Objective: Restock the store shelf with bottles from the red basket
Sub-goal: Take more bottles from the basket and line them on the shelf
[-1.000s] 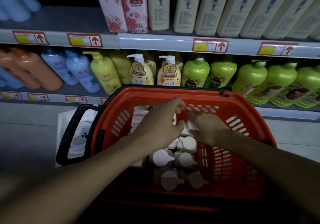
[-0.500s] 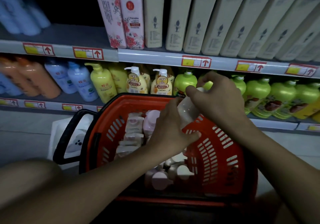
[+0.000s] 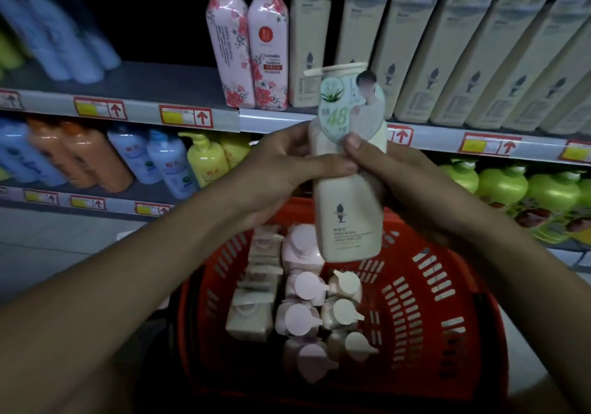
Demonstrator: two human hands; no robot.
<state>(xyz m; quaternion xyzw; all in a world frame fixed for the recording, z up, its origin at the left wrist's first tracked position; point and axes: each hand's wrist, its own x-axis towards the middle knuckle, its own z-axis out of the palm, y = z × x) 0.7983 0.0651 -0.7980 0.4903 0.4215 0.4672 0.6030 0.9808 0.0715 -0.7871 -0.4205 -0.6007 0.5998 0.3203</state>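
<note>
A cream pump bottle [image 3: 350,218] with a round hang tag at its neck is held upright above the red basket [image 3: 425,301]. My left hand [image 3: 281,170] grips its upper part from the left. On the right side my right hand [image 3: 390,174] holds it too, thumb on the tag. Inside the basket stand several more cream and pink bottles [image 3: 303,314], seen from their caps. Behind the lifted bottle, the upper shelf [image 3: 319,119] carries a row of matching cream bottles [image 3: 447,55] and two pink floral bottles [image 3: 249,49].
The lower shelf holds blue, orange and yellow bottles [image 3: 204,158] on the left and green bottles [image 3: 511,190] on the right. Blue bottles [image 3: 64,49] lie at the upper shelf's far left, with a dark gap beside them. Red price tags line the shelf edges.
Both hands were down in the basket; they have lifted a cream bottle out and raised it upright in front of the upper shelf. The view has tilted upward.
</note>
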